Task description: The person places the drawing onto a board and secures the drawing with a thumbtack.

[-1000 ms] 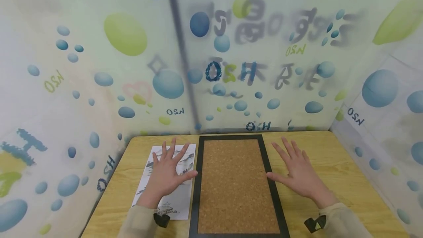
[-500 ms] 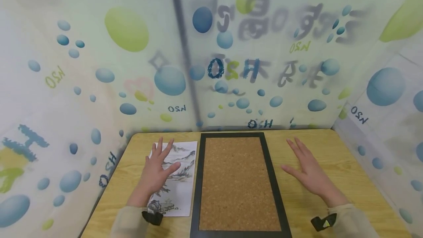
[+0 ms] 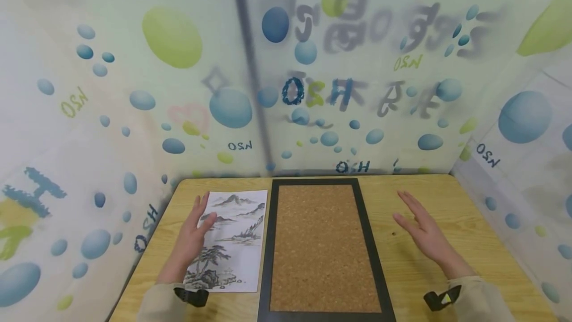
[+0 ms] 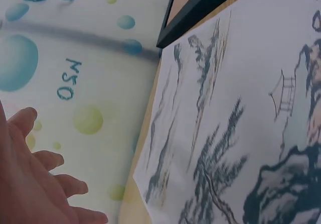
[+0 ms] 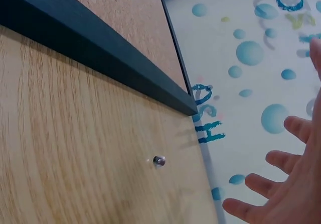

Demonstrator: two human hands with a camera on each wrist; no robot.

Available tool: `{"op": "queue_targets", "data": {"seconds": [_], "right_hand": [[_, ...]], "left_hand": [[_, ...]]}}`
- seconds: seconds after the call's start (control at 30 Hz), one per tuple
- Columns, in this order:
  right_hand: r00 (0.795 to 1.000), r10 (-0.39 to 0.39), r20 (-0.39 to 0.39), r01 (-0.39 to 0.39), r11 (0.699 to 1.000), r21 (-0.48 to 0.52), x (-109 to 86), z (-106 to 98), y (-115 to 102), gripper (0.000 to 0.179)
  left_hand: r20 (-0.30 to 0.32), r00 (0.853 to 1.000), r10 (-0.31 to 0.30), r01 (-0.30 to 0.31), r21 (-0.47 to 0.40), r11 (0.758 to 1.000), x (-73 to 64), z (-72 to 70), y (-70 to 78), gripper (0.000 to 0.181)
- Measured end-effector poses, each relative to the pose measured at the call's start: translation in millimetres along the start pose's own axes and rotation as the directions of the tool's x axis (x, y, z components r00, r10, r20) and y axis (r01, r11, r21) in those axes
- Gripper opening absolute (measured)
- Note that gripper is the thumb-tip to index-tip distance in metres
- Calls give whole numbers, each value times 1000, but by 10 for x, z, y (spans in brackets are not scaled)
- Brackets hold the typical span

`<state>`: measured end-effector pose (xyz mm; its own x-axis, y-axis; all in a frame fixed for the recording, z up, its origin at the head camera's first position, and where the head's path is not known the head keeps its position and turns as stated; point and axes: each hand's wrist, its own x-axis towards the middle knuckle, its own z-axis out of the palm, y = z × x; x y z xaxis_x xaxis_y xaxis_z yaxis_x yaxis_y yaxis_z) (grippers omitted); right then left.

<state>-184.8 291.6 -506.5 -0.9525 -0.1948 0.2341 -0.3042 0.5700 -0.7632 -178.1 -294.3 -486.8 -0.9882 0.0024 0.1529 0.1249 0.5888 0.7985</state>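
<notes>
My left hand (image 3: 191,240) is held over the left edge of a sheet with an ink landscape painting (image 3: 241,257), fingers extended and nothing in them. Mountains, a pine tree and a small pavilion show on this paper, closest in the left wrist view. A cork board (image 3: 323,250) with a black frame (image 3: 265,262) lies just right of the paper. Beyond its right side my right hand (image 3: 424,235) hovers with an empty palm turned inward. A tiny shiny metallic piece (image 5: 159,160) sits on the wood near the right hand; its kind is too small to make out.
Everything lies on a light wooden table (image 3: 464,222) with rounded far corners. Fabric-like walls (image 3: 375,63) printed with blue and green bubbles enclose the table at the back and both sides. A black wrist camera (image 3: 191,296) is strapped to each wrist.
Both hands have drawn apart, the left one leftward and the right one rightward, away from the board. More of the painting and the small shiny piece have come into sight.
</notes>
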Motion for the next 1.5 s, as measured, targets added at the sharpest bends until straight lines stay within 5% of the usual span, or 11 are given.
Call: {"op": "queue_targets", "data": {"seconds": [0.33,0.63,1.1,1.33,1.5], "right_hand": [[996,89,-22,-89,996,27,-14,-1,71,58],[987,158,-38,-158,987,-6,-17,57,135,60],[988,153,-26,-155,981,-119,26,202,278,45],[993,117,-24,-119,975,-186,30,259,324,30],[993,113,-17,-114,971,-212,40,283,351,23]], "left_hand": [[-50,973,-224,225,15,974,-27,-103,-242,77],[-90,914,-395,390,-62,919,-54,-86,-385,87],[-144,846,-514,509,-71,858,-87,-36,-578,111],[-191,842,-505,503,-64,862,-94,29,-606,113],[-217,818,-534,537,-47,842,-71,49,-580,106]]}}
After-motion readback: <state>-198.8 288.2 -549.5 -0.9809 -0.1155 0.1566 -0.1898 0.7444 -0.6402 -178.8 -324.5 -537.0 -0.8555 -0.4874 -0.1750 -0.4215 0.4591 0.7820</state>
